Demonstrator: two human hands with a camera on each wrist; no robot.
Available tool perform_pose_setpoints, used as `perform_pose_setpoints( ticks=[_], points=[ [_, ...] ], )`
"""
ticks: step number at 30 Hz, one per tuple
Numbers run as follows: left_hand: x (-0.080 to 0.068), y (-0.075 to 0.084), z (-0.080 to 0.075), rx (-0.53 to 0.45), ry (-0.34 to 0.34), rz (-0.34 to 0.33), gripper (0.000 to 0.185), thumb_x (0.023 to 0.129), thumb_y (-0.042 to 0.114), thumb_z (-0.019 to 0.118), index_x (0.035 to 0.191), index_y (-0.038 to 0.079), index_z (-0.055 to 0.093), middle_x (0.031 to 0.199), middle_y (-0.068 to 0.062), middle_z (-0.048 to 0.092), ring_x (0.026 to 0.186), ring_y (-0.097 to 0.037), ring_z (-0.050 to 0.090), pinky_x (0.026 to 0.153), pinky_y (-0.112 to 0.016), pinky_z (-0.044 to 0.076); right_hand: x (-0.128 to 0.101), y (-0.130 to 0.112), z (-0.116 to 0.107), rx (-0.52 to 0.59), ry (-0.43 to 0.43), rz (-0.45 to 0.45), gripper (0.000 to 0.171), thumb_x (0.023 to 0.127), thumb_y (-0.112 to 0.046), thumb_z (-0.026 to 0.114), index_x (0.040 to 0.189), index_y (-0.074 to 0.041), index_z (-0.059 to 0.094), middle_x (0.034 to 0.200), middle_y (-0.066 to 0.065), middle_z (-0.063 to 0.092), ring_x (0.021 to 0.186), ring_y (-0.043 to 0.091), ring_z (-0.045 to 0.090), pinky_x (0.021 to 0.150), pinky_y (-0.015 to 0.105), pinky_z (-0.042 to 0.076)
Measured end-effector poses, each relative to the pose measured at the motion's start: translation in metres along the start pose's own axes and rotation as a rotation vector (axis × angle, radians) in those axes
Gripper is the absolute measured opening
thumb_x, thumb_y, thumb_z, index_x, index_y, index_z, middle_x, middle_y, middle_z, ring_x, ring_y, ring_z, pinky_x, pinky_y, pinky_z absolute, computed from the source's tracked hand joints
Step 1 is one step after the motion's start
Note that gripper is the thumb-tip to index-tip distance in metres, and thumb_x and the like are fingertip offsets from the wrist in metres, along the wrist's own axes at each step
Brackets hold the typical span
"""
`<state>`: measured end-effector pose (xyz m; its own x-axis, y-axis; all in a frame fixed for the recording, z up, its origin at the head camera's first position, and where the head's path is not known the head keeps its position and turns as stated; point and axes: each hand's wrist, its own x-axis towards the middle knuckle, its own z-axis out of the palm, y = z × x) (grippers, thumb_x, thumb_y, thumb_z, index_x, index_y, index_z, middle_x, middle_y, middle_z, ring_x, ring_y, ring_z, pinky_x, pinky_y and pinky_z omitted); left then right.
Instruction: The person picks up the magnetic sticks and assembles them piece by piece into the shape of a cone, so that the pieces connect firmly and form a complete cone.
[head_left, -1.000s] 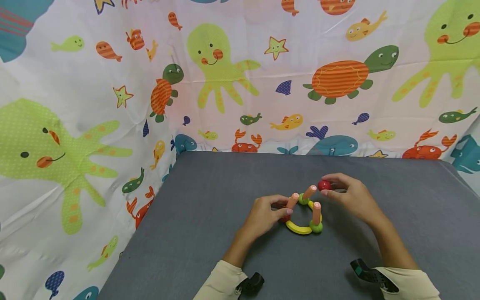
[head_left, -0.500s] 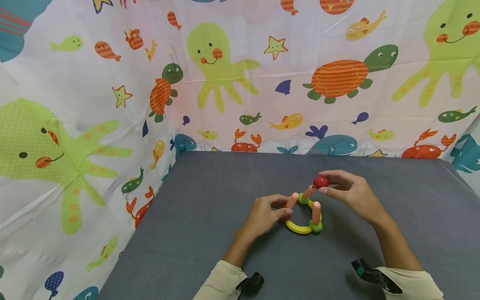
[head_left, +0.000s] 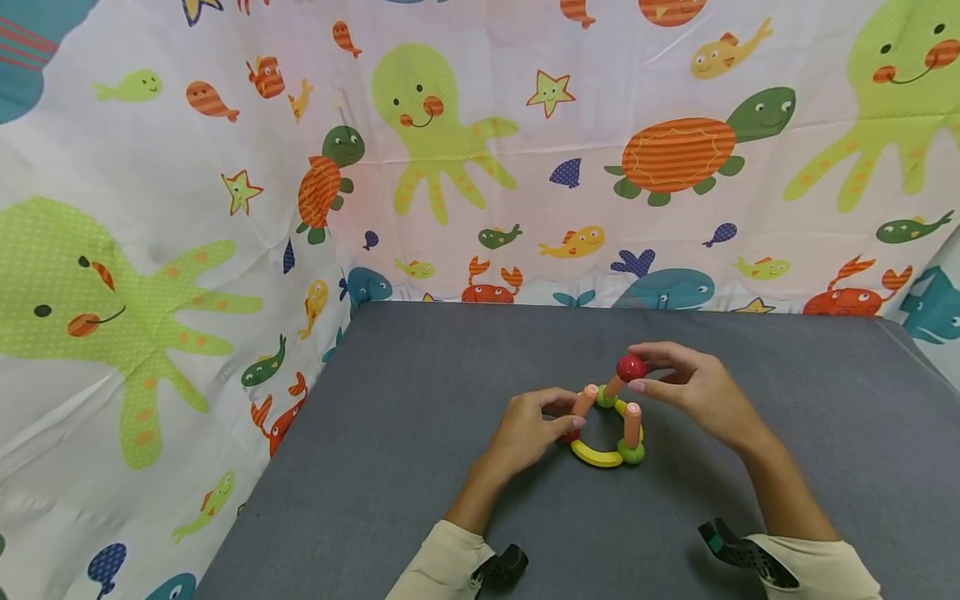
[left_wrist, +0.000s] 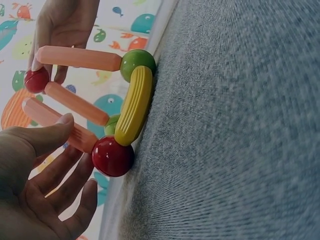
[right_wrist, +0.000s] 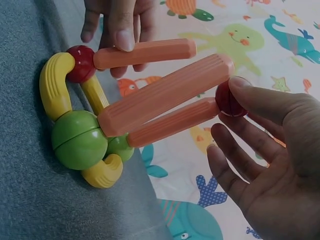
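A small toy frame (head_left: 609,425) stands on the grey table (head_left: 420,417): yellow curved pieces (right_wrist: 55,85), green balls (right_wrist: 77,140), a red base ball (left_wrist: 112,156) and three orange rods sticking up. My left hand (head_left: 576,411) pinches the left orange rod (head_left: 584,401) between thumb and fingers. My right hand (head_left: 641,371) pinches a second red ball (head_left: 631,367) and holds it at the tip of the far orange rod (head_left: 615,386). The right wrist view shows this red ball (right_wrist: 227,100) touching the end of that rod (right_wrist: 170,122).
A curtain printed with sea animals (head_left: 450,150) closes off the back and left of the table. The table's left edge runs diagonally down towards me. Black wrist mounts (head_left: 502,568) sit on both cream sleeves near the bottom edge.
My right hand has carried the red ball a little to the left, onto the tip of the far rod. My left hand has kept its hold on the left rod.
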<state>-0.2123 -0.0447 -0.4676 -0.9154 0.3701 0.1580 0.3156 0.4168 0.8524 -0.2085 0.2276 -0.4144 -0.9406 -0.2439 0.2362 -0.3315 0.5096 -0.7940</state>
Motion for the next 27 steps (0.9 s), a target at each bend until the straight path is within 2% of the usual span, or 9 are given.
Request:
perform_pose_setpoints(
  ticks=[10,17,27],
  points=[
    [0.002,-0.002,0.004,-0.01,-0.014,0.025,0.027,0.096,0.025,0.082,0.121,0.016,0.078,0.112,0.006,0.078,0.098,-0.003,0.069,0.086,-0.021,0.056,0.001,-0.007,0.01,-0.005,0.004,-0.022,0.039,0.098,-0.027,0.08,0.134,-0.017,0.07,0.127,0.006,0.074,0.106,0.016,0.068,0.082,0.025,0.059],
    [0.002,-0.003,0.006,-0.013,0.004,0.041,0.027,0.095,0.024,0.082,0.121,0.017,0.079,0.111,0.006,0.078,0.097,-0.001,0.07,0.083,-0.02,0.056,-0.001,-0.014,0.016,0.036,-0.028,0.001,0.039,0.098,-0.027,0.079,0.134,-0.017,0.07,0.129,0.007,0.072,0.092,0.027,0.071,0.077,0.03,0.06],
    [0.002,-0.004,0.006,0.003,0.015,0.061,0.028,0.094,0.026,0.082,0.121,0.016,0.079,0.11,0.004,0.079,0.096,-0.003,0.072,0.082,-0.02,0.056,-0.001,-0.015,0.02,0.035,-0.039,-0.006,0.038,0.098,-0.028,0.079,0.134,-0.018,0.071,0.13,0.008,0.071,0.093,0.026,0.07,0.077,0.032,0.06]
  ],
)
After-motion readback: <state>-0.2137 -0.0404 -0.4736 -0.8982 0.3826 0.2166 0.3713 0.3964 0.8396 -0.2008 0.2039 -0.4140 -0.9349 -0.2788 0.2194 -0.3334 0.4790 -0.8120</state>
